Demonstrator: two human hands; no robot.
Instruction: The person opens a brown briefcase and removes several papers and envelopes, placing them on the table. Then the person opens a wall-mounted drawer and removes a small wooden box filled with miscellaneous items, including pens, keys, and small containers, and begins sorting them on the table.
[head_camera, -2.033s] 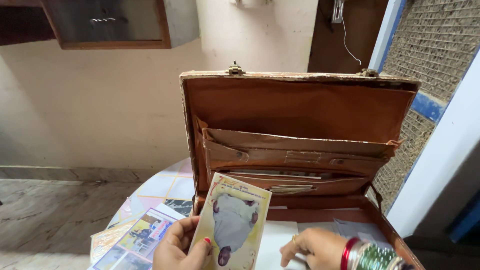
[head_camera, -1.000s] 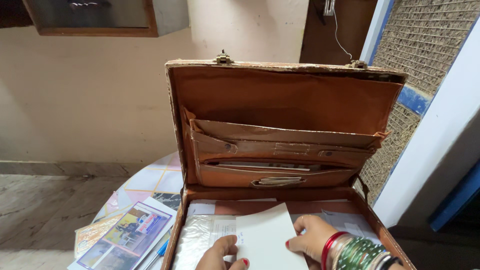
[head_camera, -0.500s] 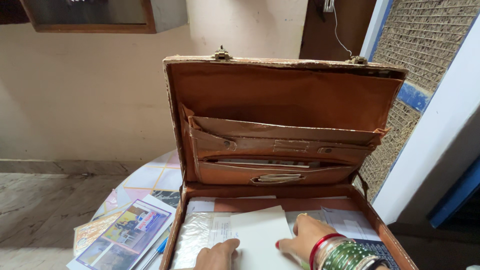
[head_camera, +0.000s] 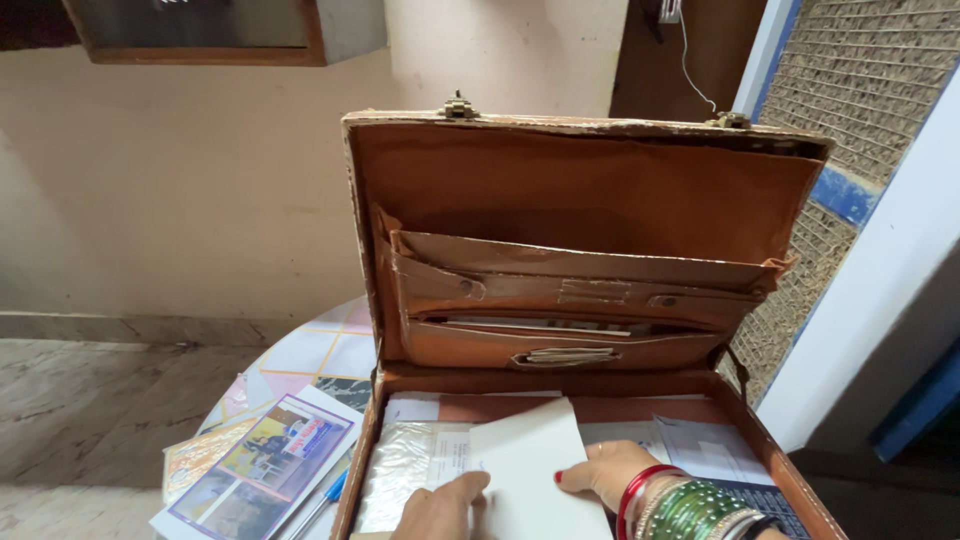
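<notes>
The frame's bottom edge cuts off both hands and the white card.

The open briefcase is old tan leather, matt and scuffed, its edges flaking pale, with dull brass-coloured metal clasps on the lid's rim. The white card under both hands is plain matt paper; beside it a plastic sleeve shines and crinkles. The right hand wears glossy red and green bangles. The booklet on the table is glossy printed paper, and the tabletop looks smooth and patterned.
</notes>
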